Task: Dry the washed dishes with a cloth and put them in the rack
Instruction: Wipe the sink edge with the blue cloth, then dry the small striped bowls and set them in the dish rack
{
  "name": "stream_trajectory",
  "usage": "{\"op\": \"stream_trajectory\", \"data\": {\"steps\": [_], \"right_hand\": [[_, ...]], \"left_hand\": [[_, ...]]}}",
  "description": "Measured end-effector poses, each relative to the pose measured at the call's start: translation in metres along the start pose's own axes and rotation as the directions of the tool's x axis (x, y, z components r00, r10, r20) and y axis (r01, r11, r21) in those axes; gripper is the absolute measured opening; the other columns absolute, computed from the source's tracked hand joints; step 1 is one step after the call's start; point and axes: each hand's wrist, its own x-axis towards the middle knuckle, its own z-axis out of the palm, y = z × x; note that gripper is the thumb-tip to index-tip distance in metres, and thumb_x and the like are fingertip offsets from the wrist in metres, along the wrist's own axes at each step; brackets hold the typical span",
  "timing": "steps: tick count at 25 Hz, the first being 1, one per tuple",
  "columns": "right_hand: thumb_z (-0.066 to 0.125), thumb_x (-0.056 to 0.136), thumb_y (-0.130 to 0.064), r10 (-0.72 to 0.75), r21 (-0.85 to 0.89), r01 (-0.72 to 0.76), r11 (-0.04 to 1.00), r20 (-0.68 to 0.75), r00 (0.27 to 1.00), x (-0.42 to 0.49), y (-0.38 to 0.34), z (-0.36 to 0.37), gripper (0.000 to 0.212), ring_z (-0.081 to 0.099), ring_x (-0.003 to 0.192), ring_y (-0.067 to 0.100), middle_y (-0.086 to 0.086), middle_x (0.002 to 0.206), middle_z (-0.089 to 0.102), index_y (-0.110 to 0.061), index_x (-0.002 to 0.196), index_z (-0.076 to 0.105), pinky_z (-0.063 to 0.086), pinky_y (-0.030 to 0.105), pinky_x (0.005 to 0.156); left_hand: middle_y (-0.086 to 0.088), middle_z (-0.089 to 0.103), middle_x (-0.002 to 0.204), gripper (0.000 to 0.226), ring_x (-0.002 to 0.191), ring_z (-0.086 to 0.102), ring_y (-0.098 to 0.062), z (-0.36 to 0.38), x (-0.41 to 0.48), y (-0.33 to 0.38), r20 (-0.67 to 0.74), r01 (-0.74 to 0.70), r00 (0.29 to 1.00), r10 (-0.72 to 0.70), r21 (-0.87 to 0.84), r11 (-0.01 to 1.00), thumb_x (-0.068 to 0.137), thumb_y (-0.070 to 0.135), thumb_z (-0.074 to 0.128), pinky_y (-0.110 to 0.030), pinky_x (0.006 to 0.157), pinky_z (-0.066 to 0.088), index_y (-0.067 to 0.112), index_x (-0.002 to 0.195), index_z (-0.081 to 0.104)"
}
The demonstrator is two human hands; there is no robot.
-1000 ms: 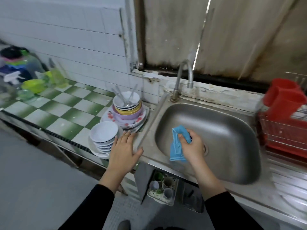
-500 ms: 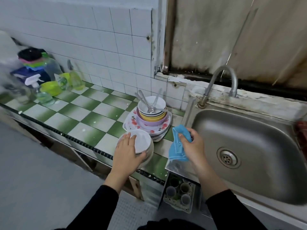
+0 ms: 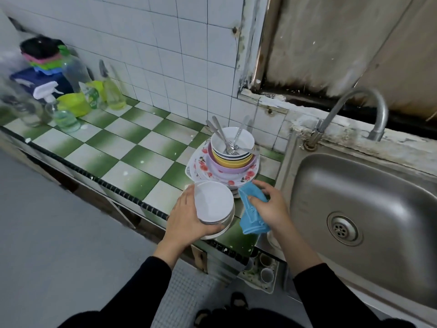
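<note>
A stack of small white bowls [image 3: 214, 202] stands at the counter's front edge. My left hand [image 3: 186, 216] grips the top white bowl by its left and near rim. My right hand [image 3: 272, 207] holds a blue cloth [image 3: 251, 215] just right of that stack, apart from the bowl. Behind them stands a taller stack of bowls [image 3: 233, 150] in white, yellow and purple on flowered plates [image 3: 201, 166], with several forks and spoons [image 3: 228, 138] in the top bowl. The drying rack is out of view.
The steel sink [image 3: 369, 197] with its tap [image 3: 354, 110] lies to the right. Bottles, a spray bottle [image 3: 59, 110] and a yellow-green bowl [image 3: 74, 104] crowd the far left of the green checked counter [image 3: 123, 147]. A tray of cups [image 3: 262, 273] sits below the counter.
The view has swung left, so the red rack left the picture. My left hand went from the counter edge onto the small white bowls and grips the top one. The cloth hand followed left.
</note>
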Motion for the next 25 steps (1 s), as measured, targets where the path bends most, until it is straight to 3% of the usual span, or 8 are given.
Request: {"op": "stream_trajectory", "data": {"steps": [2, 4, 7, 10, 13, 18, 22, 25], "right_hand": [[0.06, 0.091, -0.006, 0.042, -0.094, -0.034, 0.995, 0.086, 0.995, 0.007, -0.003, -0.001, 0.049, 0.061, 0.08, 0.006, -0.004, 0.114, 0.055, -0.031, 0.132, 0.054, 0.047, 0.01, 0.054], [0.058, 0.091, -0.006, 0.084, -0.136, -0.057, 0.989, 0.199, 0.976, 0.015, -0.007, -0.001, 0.049, 0.065, 0.091, 0.015, 0.0, 0.121, 0.061, -0.028, 0.134, 0.056, 0.054, 0.021, 0.067], [0.058, 0.089, -0.006, 0.124, -0.246, -0.037, 0.969, 0.349, 0.929, 0.029, -0.014, 0.001, 0.045, 0.064, 0.101, 0.02, 0.004, 0.12, 0.065, -0.02, 0.132, 0.06, 0.054, 0.032, 0.088], [0.058, 0.087, -0.006, 0.164, -0.317, -0.032, 0.948, 0.399, 0.902, 0.037, -0.024, 0.005, 0.04, 0.063, 0.082, 0.017, 0.002, 0.094, 0.069, -0.017, 0.124, 0.066, 0.051, 0.028, 0.075], [0.058, 0.088, -0.005, 0.144, -0.355, 0.038, 0.934, 0.471, 0.87, 0.045, -0.032, 0.005, 0.04, 0.061, 0.093, 0.016, 0.002, 0.108, 0.066, -0.014, 0.127, 0.063, 0.048, 0.026, 0.079], [0.057, 0.089, -0.002, 0.15, -0.375, 0.077, 0.924, 0.539, 0.829, 0.056, -0.038, 0.003, 0.037, 0.06, 0.091, 0.015, 0.003, 0.109, 0.065, -0.011, 0.125, 0.064, 0.049, 0.028, 0.082], [0.054, 0.088, -0.001, 0.205, -0.365, 0.016, 0.931, 0.557, 0.805, 0.06, -0.038, 0.003, 0.038, 0.061, 0.085, 0.017, 0.002, 0.099, 0.067, -0.014, 0.122, 0.066, 0.051, 0.028, 0.076], [0.052, 0.089, 0.0, 0.223, -0.346, -0.016, 0.938, 0.567, 0.793, 0.061, -0.036, 0.0, 0.037, 0.062, 0.077, 0.017, 0.001, 0.085, 0.067, -0.016, 0.118, 0.067, 0.051, 0.026, 0.069]], "left_hand": [[0.0, 0.025, 0.158, 0.139, 0.141, 0.028, -0.021, 0.001, 0.004, 0.001, 0.01, 0.064, 0.998, -0.064, -0.029, 0.998, 0.044, 0.069, 0.083, -0.039, 0.112, 0.03, 0.017, 0.152, 0.014], [0.004, 0.036, 0.151, 0.13, 0.136, 0.037, -0.02, 0.001, 0.006, 0.001, 0.004, 0.071, 0.997, -0.071, -0.107, 0.992, 0.041, 0.068, 0.085, -0.041, 0.107, 0.037, 0.025, 0.148, 0.024], [0.021, 0.048, 0.125, 0.1, 0.116, 0.047, -0.006, 0.003, 0.002, 0.003, -0.08, 0.021, 0.996, -0.042, -0.248, 0.968, 0.034, 0.07, 0.079, -0.032, 0.092, 0.044, 0.051, 0.121, 0.034], [0.031, 0.048, 0.116, 0.091, 0.106, 0.047, 0.004, 0.005, -0.002, 0.008, -0.119, 0.013, 0.991, -0.054, -0.324, 0.946, 0.034, 0.065, 0.08, -0.019, 0.082, 0.04, 0.055, 0.112, 0.035], [0.035, 0.046, 0.117, 0.094, 0.105, 0.044, 0.02, 0.01, -0.002, 0.005, -0.139, 0.007, 0.988, -0.067, -0.396, 0.918, 0.034, 0.058, 0.086, 0.0, 0.078, 0.033, 0.056, 0.113, 0.035], [0.028, 0.048, 0.118, 0.095, 0.106, 0.042, 0.025, 0.019, -0.001, 0.001, -0.164, 0.012, 0.982, -0.091, -0.431, 0.902, 0.045, 0.027, 0.098, 0.005, 0.076, 0.033, 0.052, 0.112, 0.036], [0.028, 0.046, 0.12, 0.093, 0.109, 0.041, 0.022, 0.016, -0.001, 0.004, -0.153, 0.016, 0.984, -0.092, -0.438, 0.899, 0.039, 0.049, 0.088, 0.004, 0.077, 0.033, 0.052, 0.115, 0.035], [0.025, 0.048, 0.121, 0.095, 0.11, 0.043, 0.015, 0.016, -0.001, 0.004, -0.168, -0.001, 0.983, -0.078, -0.429, 0.903, 0.038, 0.054, 0.085, 0.001, 0.081, 0.034, 0.048, 0.119, 0.036]]}}
